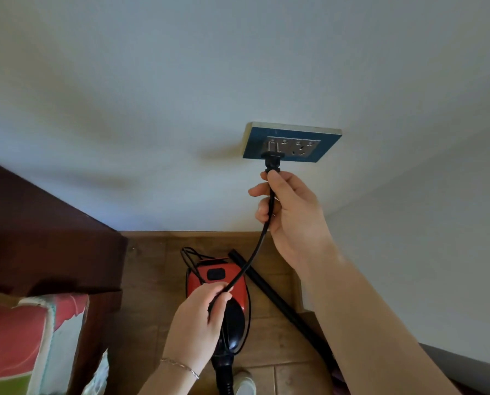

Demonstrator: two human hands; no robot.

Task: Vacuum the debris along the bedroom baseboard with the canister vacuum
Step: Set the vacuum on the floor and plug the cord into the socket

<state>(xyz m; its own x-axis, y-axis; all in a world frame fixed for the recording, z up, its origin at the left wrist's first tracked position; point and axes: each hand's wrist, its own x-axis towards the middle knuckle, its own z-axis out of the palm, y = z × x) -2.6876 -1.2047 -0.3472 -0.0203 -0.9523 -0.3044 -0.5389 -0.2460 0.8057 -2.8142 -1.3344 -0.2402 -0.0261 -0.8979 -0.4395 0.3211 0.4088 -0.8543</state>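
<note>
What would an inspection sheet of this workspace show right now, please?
Surface: wooden floor; the vacuum stands on it.
Job's things: red vacuum; black tube lying beside it.
Clutter: nothing seen.
Hands: right hand grips the cord just below the plug; left hand holds it lower down.
Cables: cord runs from the wall socket towards the vacuum; plug's seating unclear.
Surroundings: white wall, dark wooden furniture, patterned bedding.

Two bare hands, one cord.
The right hand reaches up, arm outstretched, fingers curled round the cord; the left hand, lower, pinches it.
</note>
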